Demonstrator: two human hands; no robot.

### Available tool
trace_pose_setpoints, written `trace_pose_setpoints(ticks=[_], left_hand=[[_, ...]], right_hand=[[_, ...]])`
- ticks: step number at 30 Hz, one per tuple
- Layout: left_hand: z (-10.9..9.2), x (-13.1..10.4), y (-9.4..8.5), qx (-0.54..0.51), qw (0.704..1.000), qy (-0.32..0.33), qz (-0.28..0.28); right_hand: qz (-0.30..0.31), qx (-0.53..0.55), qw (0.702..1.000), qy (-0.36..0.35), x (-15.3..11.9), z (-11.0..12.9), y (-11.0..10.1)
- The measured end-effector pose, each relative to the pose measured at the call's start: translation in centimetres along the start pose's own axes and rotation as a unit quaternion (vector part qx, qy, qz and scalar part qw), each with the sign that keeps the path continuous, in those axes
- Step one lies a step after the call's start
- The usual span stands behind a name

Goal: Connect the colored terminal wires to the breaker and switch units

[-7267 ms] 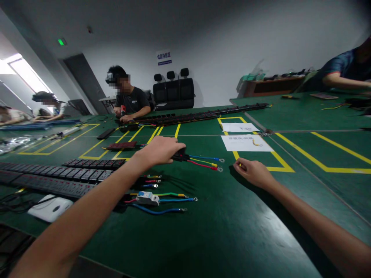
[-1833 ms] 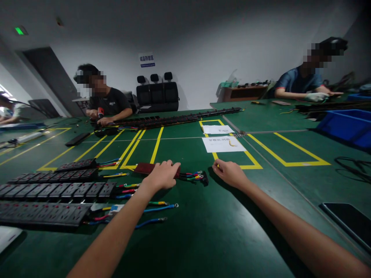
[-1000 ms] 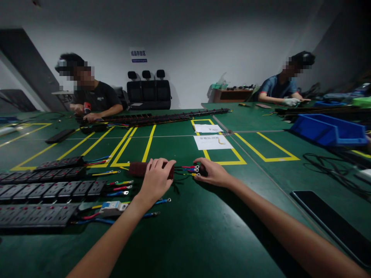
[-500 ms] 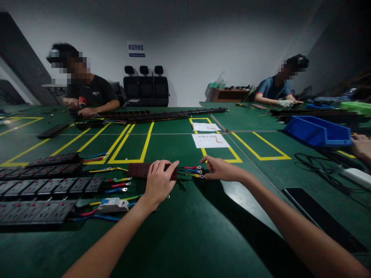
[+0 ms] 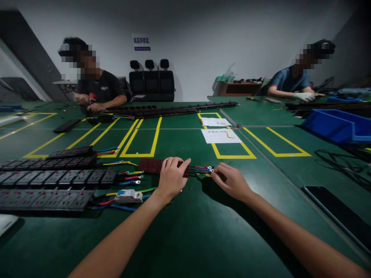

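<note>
My left hand is wrapped over the right part of a dark red socket strip lying on the table, and hides much of it. Red, blue and yellow-green wires with ring terminals run out of the strip's right end. At those ends my right hand is closed in a pinch on the wire tips; its fingertips partly cover the terminals. Left of my hands lie several black socket strips with loose wires, and a white-and-blue circuit breaker rests on the wires of the nearest one.
Yellow tape outlines mark the green table. Two paper sheets lie ahead, a phone at right, and a blue bin beyond black cables. Two co-workers sit across the table.
My right hand's raised fingers have come down and closed on the wire ends. My left hand stays on the red strip. The whole view has shifted, so things appear further right.
</note>
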State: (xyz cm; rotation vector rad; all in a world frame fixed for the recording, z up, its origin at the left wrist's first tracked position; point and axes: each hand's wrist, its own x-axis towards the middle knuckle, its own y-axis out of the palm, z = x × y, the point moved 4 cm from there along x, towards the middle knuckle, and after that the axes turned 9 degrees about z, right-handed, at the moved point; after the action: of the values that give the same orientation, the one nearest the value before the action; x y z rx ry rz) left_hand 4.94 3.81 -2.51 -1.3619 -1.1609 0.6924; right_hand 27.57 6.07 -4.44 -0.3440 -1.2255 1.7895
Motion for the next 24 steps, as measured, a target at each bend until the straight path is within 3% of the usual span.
trace_pose_setpoints(ticks=[8,24], left_hand=[[-0.1,0.0,0.2,-0.009,1.0,-0.001,-0.005],[-0.4,-0.1,0.1,0.001,1.0,0.014,-0.028]], right_hand=[[0.033,0.036,0.999,-0.016,-0.2,0.8,0.2],[0.035,0.09,0.995,0.006,0.2,0.6,1.3]])
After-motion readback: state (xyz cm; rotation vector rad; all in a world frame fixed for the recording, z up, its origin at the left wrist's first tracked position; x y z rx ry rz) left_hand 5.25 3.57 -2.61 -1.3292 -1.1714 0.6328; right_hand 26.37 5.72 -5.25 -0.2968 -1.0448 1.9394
